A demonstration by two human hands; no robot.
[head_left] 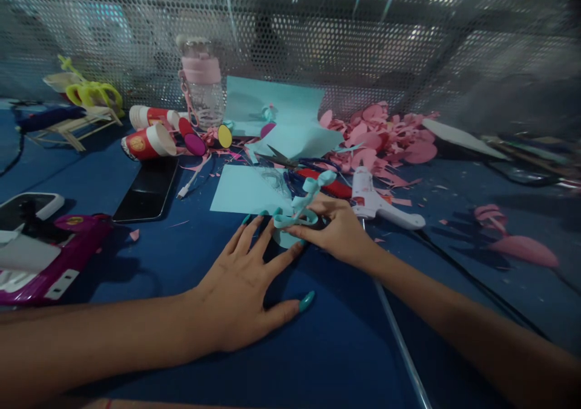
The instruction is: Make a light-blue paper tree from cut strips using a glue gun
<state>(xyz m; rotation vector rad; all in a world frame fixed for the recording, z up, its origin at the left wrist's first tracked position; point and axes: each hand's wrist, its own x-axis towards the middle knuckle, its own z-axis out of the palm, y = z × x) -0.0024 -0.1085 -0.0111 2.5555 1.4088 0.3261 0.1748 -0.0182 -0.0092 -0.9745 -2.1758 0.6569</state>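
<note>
Your left hand flat, released, fingers pinning paper disc on bench. Right hand pinches curled teal strip just above disc. Step: seating strip. Next likely needs steady press.

Left hand and right hand, both bare, seen from the head camera. No glove, ring, bracelet or watch shows on either hand or wrist. Both forearms are uncovered along their whole visible length, with no sleeve edge in view. The fingernails are long, rounded at the tip and painted a uniform teal; the polish is clearest on the left thumbnail and on the left fingertips. On the right hand the nails are mostly hidden. At the bottom edge of the frame, below the left forearm, a small red mark shows, too small to identify.
</note>
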